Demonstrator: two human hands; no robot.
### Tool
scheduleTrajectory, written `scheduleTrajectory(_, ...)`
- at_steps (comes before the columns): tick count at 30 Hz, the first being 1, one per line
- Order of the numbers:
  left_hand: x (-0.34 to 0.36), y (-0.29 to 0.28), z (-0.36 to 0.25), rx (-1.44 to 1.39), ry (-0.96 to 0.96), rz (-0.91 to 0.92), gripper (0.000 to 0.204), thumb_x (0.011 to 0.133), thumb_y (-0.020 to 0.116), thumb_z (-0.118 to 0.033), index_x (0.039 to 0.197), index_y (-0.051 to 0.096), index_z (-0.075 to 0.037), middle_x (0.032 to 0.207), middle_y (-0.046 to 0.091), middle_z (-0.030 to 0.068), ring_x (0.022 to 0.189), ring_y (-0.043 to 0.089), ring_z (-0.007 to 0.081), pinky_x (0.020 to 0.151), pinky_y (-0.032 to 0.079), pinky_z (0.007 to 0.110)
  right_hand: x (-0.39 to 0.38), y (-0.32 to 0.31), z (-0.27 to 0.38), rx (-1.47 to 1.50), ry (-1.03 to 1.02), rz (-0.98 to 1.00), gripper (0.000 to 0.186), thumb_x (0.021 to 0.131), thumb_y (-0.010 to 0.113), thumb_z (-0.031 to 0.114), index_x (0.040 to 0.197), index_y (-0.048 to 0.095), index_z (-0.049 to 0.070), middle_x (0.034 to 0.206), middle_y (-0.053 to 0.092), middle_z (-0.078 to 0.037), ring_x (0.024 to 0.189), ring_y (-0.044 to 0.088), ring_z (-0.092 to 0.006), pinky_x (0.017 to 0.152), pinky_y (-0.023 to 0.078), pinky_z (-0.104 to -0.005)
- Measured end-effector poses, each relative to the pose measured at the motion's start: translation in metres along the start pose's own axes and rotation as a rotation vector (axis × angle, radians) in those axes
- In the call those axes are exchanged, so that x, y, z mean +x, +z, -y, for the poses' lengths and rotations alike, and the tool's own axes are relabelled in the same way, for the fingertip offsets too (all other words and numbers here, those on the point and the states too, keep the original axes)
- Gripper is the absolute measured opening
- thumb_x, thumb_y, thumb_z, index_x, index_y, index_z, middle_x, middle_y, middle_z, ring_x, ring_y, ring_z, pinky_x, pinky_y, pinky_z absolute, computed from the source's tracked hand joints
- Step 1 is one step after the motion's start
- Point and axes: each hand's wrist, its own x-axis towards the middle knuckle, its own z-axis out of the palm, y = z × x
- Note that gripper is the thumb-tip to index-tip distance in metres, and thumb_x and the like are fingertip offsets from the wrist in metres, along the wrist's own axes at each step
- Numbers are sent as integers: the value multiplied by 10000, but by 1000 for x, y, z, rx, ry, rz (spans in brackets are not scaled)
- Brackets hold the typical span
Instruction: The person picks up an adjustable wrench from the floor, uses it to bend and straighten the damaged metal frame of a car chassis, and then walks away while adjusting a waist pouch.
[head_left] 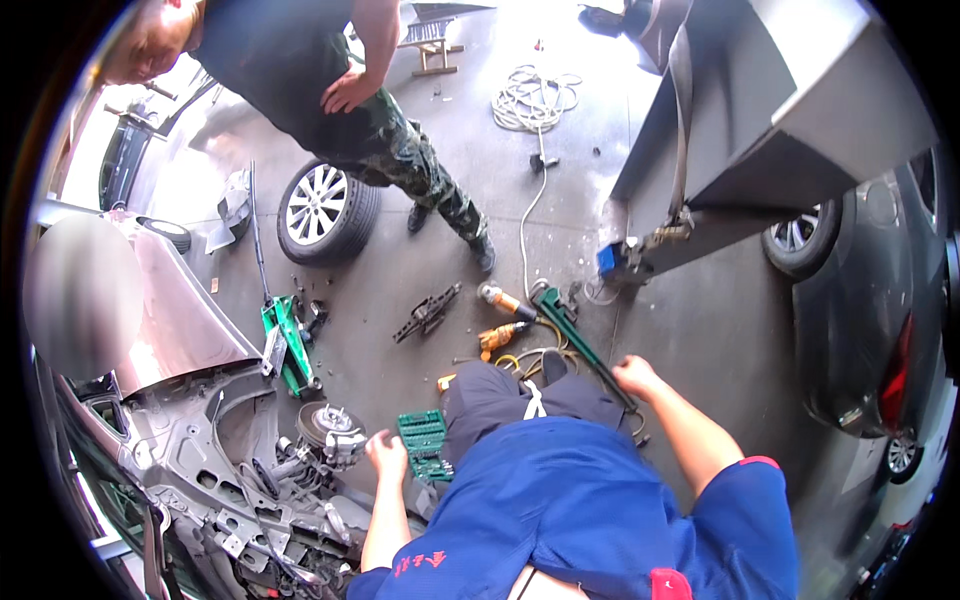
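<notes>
My left hand (387, 456) hangs in the air between the bared brake hub (325, 425) of the car and a green socket set case (424, 440). Its fingers are loosely bent and apart, with nothing seen in them. On the other side my right hand (637, 376) has its fingers curled in, close beside the handle of a large green pipe wrench (570, 325); I see no grip on the handle. An orange angle grinder (505, 300) and an orange power drill (500, 340) lie left of the wrench.
Another person (300, 90) stands ahead, near a removed wheel (318, 207). A green floor jack (287, 340) and a black scissor jack (428, 313) are on the floor. A lift post (720, 180) rises right, before a dark car (860, 310). A white cable (528, 100) lies coiled.
</notes>
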Motion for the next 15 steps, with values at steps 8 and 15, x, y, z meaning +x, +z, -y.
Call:
scheduleTrajectory(8, 77, 25, -236, 8, 363, 306, 262, 842, 654, -107, 1090, 652, -20, 1187, 589, 181, 1105, 609, 335, 993, 499, 416, 88, -80, 247, 135, -550, -33, 343, 902, 624, 218, 1161, 675, -2, 1099, 717, -151, 993, 676, -226, 902, 524, -347)
scheduleTrajectory(15, 238, 117, -314, 471, 212, 782, 360, 832, 609, -259, 1106, 727, -59, 1238, 658, 240, 1184, 621, 356, 1063, 476, 408, 203, -160, 329, 195, -469, -157, 335, 887, 633, 177, 1157, 659, -20, 979, 726, -110, 805, 693, -183, 783, 561, -334)
